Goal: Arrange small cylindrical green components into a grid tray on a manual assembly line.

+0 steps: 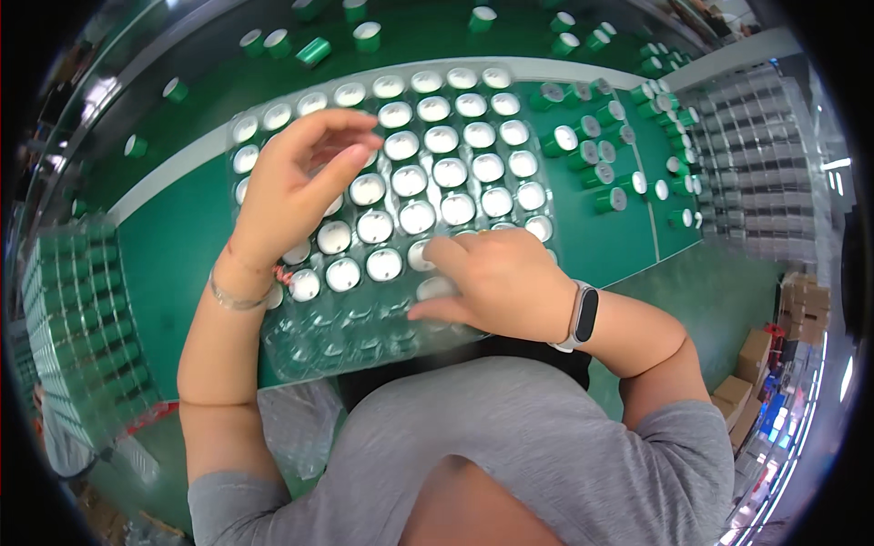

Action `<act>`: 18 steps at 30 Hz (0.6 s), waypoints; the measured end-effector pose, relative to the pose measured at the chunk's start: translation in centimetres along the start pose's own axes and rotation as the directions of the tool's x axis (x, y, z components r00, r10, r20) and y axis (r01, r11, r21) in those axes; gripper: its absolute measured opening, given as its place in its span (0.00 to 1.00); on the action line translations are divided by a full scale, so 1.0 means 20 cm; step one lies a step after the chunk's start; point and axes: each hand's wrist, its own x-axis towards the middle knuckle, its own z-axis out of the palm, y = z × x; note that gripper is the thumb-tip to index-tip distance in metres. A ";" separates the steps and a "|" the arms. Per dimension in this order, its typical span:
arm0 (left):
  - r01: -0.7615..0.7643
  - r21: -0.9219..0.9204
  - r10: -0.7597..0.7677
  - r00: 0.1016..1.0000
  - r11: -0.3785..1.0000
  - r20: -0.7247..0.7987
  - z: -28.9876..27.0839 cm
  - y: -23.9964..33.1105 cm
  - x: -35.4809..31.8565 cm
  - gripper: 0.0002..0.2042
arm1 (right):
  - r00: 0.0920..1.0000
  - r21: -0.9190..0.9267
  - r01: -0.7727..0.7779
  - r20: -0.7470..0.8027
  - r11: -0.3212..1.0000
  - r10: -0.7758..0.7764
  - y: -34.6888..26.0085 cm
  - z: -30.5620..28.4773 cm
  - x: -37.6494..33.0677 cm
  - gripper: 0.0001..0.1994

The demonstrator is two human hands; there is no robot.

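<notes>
left hand (296,187) open, fingers loose, over clear tray (364,341) left side | right hand (496,278) curled, pressing tray's near-right cans (437,182) | empty pockets nearest right hand

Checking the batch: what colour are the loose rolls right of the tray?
Green rolls with white cores; head view.

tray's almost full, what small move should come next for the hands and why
Probably seat one more green roll from the loose pile on the right into the tray's near row. The clear tray shows white-topped rolls in its far rows, but the pockets nearest the body look empty. The right hand rests at that edge and the left hand hovers open, seemingly holding nothing.
</notes>
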 end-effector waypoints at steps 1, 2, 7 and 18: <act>-0.007 0.002 0.007 1.000 1.000 -0.009 0.00 -0.01 0.00 0.13 | 0.999 0.008 0.010 -0.037 1.000 -0.010 0.02 -0.03 0.01 0.21; 0.023 -0.005 -0.023 1.000 1.000 -0.008 -0.01 -0.02 -0.01 0.13 | 0.994 0.018 -0.022 -0.106 1.000 0.024 0.05 -0.07 0.03 0.20; 0.008 0.034 -0.007 1.000 0.999 -0.022 -0.01 0.01 -0.03 0.12 | 0.856 -0.116 -0.156 -0.511 0.981 0.075 0.58 -0.44 0.21 0.13; 0.042 0.085 -0.040 0.999 0.995 -0.029 -0.02 0.02 0.00 0.11 | 0.739 -0.255 -0.673 -0.243 0.694 0.628 1.51 -0.47 0.63 0.47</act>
